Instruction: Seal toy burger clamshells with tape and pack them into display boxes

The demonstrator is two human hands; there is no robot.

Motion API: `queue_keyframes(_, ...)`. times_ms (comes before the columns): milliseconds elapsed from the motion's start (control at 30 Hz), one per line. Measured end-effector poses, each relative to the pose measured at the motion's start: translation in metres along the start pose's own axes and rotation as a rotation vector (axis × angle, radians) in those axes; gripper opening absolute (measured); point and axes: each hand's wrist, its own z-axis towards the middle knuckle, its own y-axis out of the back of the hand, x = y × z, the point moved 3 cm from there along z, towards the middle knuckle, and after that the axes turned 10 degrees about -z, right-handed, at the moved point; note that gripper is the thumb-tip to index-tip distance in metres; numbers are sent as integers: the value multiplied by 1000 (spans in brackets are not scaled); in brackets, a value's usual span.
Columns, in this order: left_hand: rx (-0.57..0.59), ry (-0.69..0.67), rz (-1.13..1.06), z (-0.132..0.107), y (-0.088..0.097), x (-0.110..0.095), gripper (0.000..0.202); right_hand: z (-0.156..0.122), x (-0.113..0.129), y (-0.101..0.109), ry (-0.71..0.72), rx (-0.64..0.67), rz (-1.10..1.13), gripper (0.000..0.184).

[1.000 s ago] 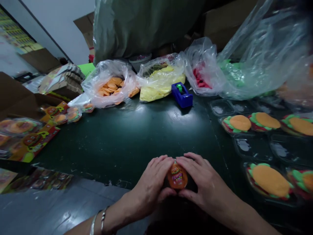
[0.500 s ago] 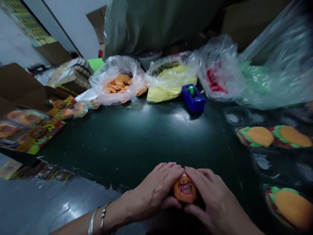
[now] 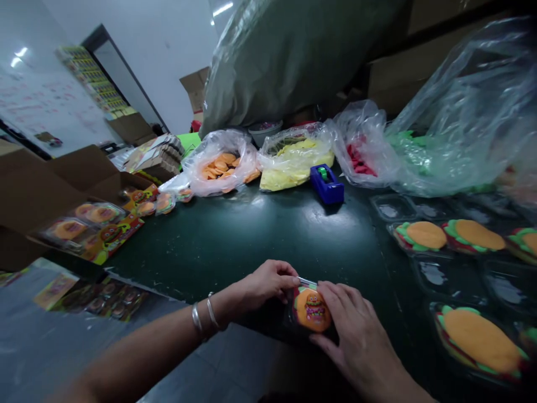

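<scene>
Burger pack (image 3: 310, 312) is held at six o'clock, by the near edge of the smooth dark green counter (image 3: 201, 246); its three o'clock side is clasped in the loosely curved right grip (image 3: 354, 318), and its eleven o'clock corner is pinched in the almost closed left grip (image 3: 268, 283). A rounded orange bun (image 3: 314, 322) is seen under clear plastic (image 3: 307, 282). The print (image 3: 314, 307) is too small to be read, the pack's underside is hidden, and clear trays (image 3: 451, 281) are cut off at four o'clock

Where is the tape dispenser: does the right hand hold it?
No, the tape dispenser stands on the table, out beyond the right hand, which holds the burger pack.
</scene>
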Motion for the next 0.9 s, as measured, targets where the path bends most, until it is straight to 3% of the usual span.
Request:
queue_keyframes(133,11,31,-48,-3,-7,1,22,-5,-1,1,-2,-35,2,73)
queue_keyframes(367,-137,-82,-62,-15,-21,-2,12,-16,-5,-8,69,-119,-4,53)
queue_keyframes(533,-160,-178,-123,-41,-27,6,19,-30,-5,11,93,-115,211,61)
queue_keyframes(600,-127,-218,-140,-57,-32,20,23,-48,-5,25,-33,-75,338,57)
queue_keyframes(767,-77,-213,-35,-98,-56,74,24,-104,6,37,-523,172,729,13)
queue_keyframes(900,-65,-85,-43,-120,-76,117,25,-129,22,30,-696,272,866,11)
